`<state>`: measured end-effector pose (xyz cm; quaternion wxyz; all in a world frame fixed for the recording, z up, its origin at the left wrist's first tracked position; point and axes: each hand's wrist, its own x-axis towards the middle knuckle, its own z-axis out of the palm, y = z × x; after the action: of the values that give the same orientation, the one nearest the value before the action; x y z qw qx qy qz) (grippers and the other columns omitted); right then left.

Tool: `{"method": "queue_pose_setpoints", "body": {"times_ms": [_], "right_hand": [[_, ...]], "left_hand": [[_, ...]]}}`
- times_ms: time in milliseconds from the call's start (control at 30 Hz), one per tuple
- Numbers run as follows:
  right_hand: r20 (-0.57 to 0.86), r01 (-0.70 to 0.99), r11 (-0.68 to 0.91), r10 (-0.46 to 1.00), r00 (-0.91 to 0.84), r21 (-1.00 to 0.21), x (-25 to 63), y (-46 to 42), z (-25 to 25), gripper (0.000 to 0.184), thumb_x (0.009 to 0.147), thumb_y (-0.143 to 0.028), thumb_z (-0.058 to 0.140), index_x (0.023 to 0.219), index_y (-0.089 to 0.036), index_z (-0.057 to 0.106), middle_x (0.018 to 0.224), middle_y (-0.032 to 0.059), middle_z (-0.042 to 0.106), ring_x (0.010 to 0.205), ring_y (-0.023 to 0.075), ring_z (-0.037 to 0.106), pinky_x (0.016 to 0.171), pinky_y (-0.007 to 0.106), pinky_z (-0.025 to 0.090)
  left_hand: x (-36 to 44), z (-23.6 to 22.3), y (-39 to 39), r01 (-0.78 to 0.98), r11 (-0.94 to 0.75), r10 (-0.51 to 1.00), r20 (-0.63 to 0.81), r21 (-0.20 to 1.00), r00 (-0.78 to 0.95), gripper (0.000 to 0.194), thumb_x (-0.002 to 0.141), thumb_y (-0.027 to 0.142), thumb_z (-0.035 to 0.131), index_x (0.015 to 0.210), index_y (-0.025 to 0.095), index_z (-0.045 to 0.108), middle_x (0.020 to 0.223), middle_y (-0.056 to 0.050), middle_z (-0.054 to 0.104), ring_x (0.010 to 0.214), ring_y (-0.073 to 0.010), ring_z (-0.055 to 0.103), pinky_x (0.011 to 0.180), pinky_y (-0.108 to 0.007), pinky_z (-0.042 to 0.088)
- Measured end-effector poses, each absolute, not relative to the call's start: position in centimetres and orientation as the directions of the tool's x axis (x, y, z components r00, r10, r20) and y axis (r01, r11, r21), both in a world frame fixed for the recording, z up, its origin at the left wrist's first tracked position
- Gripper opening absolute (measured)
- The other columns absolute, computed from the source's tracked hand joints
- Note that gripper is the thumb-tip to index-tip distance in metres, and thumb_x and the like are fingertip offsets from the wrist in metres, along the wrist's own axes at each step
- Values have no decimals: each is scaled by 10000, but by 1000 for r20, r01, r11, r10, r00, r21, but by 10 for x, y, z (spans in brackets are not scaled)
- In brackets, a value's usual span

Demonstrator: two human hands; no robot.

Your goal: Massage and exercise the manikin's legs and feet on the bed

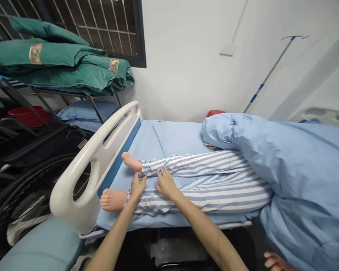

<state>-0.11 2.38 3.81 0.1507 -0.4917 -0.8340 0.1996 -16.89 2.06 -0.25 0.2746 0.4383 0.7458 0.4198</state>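
The person's left hand curls half-open on the striped pyjama trousers, though I can't tell whether it pinches the cloth; the right hand lies open on them, fingers spread. The legs lie near the mattress's near edge. A hard tug could drag the bare foot against the white footboard.

The one head-worn camera looks forward and down from close beside the long side of a hospital bed, facing across it toward a white wall. It sits near the work, with the left hand and right hand reaching in from the bottom edge to mid-frame. A white footboard stands at left, and a blue cover fills the right.
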Motion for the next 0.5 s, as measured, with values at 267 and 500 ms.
{"method": "queue_pose_setpoints", "body": {"times_ms": [267, 500], "right_hand": [[-19, 436, -17, 1000, 2, -900, 90, -137, -7, 95, 740, -315, 530, 752, -282, 618, 843, 65, 676, 929, 296, 655, 885, 467, 501], [-419, -295, -417, 906, -59, -859, 91, -144, -35, 358, 497, -456, 668, 813, -315, 577, 870, 38, 721, 929, 339, 724, 710, 484, 524]], "left_hand": [[-162, -7, -64, 936, -267, 962, 9, 228, 272, 514, 729, 232, 586, 1239, 182, 620, 1349, -141, 625, 1282, -318, 539, 1158, -433, 316], [-150, 12, -48, 983, -185, 975, -128, 0, 184, 446, 740, 134, 543, 1179, 164, 624, 1200, -166, 693, 1167, -310, 612, 1009, -398, 398]]}}
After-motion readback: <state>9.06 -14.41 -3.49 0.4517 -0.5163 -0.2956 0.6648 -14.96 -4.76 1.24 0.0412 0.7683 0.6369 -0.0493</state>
